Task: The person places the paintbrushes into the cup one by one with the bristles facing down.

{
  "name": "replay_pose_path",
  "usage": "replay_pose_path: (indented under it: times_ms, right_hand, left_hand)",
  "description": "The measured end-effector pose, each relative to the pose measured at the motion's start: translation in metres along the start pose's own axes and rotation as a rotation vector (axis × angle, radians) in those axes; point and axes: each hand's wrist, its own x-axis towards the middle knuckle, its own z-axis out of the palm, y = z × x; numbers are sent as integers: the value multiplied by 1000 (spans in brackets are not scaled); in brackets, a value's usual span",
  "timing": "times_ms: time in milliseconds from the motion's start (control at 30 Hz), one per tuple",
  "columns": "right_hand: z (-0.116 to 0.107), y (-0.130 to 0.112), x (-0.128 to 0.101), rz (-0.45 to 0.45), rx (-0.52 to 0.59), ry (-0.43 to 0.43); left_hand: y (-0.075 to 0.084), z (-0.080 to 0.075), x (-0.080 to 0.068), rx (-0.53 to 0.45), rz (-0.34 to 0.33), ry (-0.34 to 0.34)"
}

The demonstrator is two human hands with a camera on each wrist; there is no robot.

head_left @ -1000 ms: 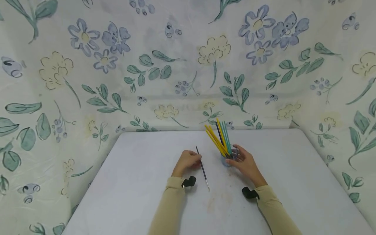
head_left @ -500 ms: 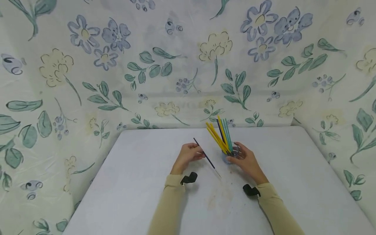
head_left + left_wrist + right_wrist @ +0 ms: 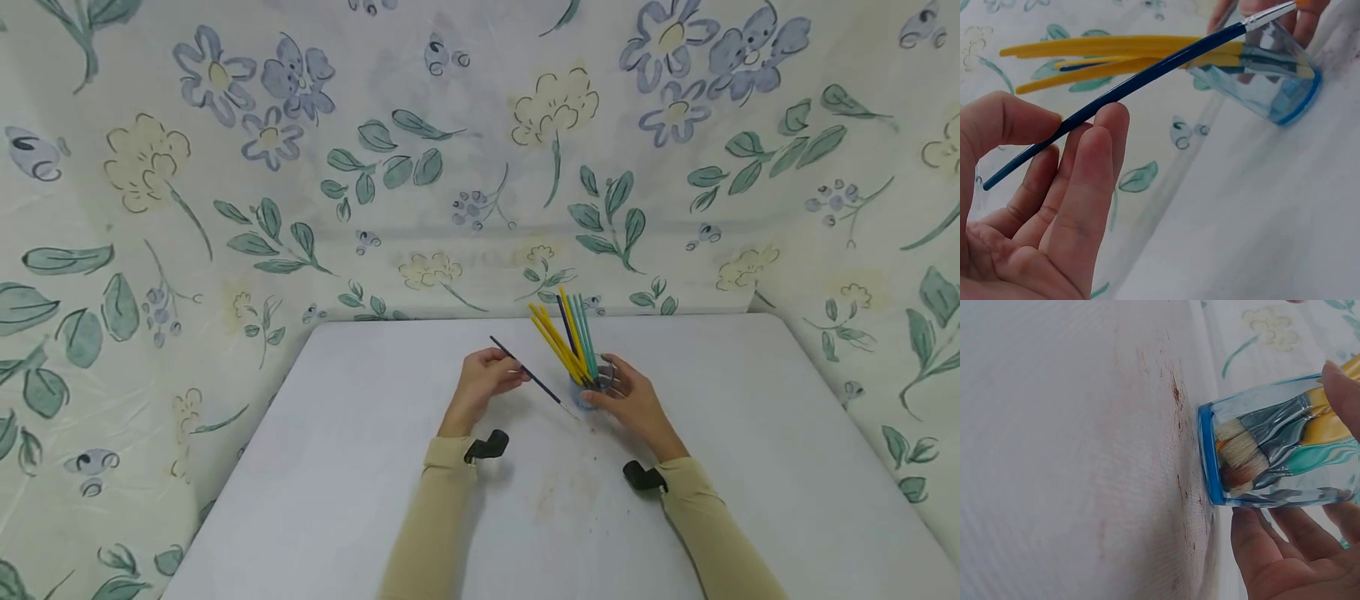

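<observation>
Dark blue paintbrush [image 3: 1129,87] pinched in left hand [image 3: 483,383], slanting over the table [image 3: 360,467], bristle tip near the glass cup [image 3: 1272,450]. Right hand [image 3: 633,400] wraps the cup of brushes [image 3: 566,337]. Best: raise tip above rim, keep cup steadied.

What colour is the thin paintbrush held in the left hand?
Dark blue paintbrush, silver ferrule; pinched by the left hand. Clearest in the left wrist view.

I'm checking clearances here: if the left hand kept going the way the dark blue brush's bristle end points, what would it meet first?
Probably the glass cup held by the right hand; the dark blue brush tip already nears its rim, though depth is unclear.
</observation>
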Motion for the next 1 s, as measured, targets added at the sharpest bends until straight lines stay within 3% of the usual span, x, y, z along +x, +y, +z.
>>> replay_pose_path:
  times_ms: [333, 600, 1000]
  right_hand:
    - [-3, 0, 4, 27, -3, 0]
    - [-5, -5, 12, 4, -20, 20]
    - [2, -1, 1, 26, -10, 14]
  left_hand:
    - [21, 6, -2, -39, 74, 5]
    - [38, 12, 3, -61, 171, 2]
    - [33, 18, 3, -49, 200, -3]
